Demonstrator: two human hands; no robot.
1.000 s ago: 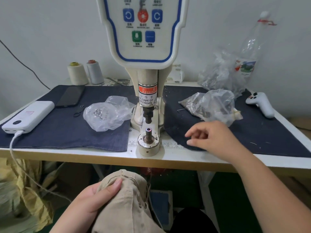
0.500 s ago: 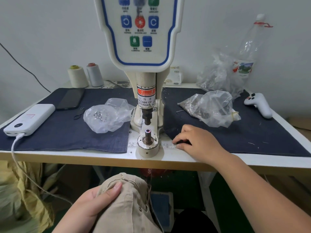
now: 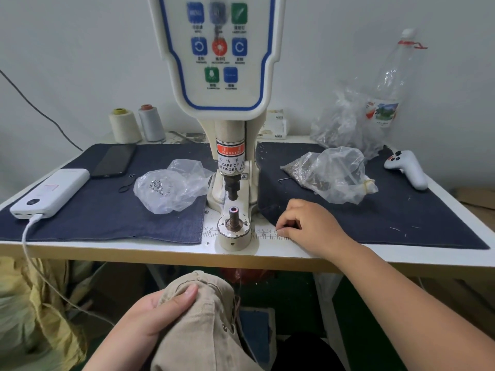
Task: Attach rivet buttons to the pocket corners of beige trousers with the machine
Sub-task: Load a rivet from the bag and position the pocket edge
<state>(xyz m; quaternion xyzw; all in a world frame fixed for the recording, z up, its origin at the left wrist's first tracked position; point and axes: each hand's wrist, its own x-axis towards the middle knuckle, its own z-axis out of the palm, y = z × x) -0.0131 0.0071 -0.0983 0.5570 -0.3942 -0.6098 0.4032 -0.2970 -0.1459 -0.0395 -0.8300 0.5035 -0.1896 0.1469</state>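
The white riveting machine [image 3: 222,76] stands at the table's middle, its lower die post [image 3: 233,213] under the black punch [image 3: 232,189]. Below the table edge, my left hand [image 3: 158,309] grips the bunched beige trousers [image 3: 206,325], thumb on top; a metal rivet shows on the cloth. My right hand [image 3: 308,223] rests on the table just right of the die, fingertips pinched together at the dark cloth's edge on the printed ruler. Whether it holds a rivet piece is hidden by the fingers.
Dark denim mats [image 3: 107,199] cover the table. A clear bag of rivet parts [image 3: 168,188] lies left of the machine, another bag [image 3: 334,178] right. A power bank [image 3: 51,191], phone [image 3: 115,162], thread cones [image 3: 124,125], a white controller [image 3: 407,168] and a bottle [image 3: 393,84] stand around.
My right hand came down from above the right bag to the table and slid left towards the die, fingers pinching. My left hand kept its hold on the trousers.
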